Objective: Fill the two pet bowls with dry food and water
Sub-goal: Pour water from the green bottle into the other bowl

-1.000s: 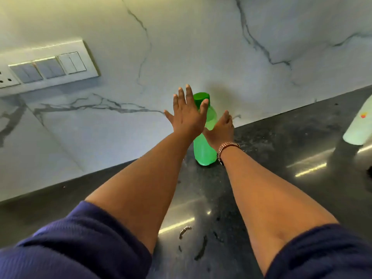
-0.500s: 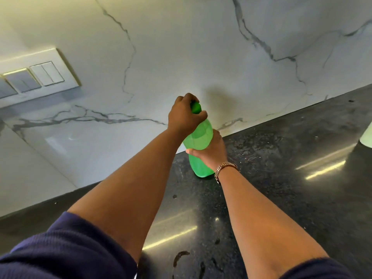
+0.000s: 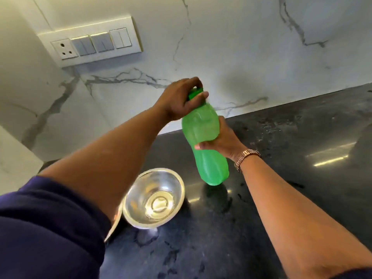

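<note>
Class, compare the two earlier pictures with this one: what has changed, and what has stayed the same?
The green bottle has been lifted off the dark counter and brought nearer; right hand grips its body, left hand grips the cap, still on. A steel bowl now shows.

Bright, countertop (image 3: 302, 178) glare (streaks), edges warped
</note>
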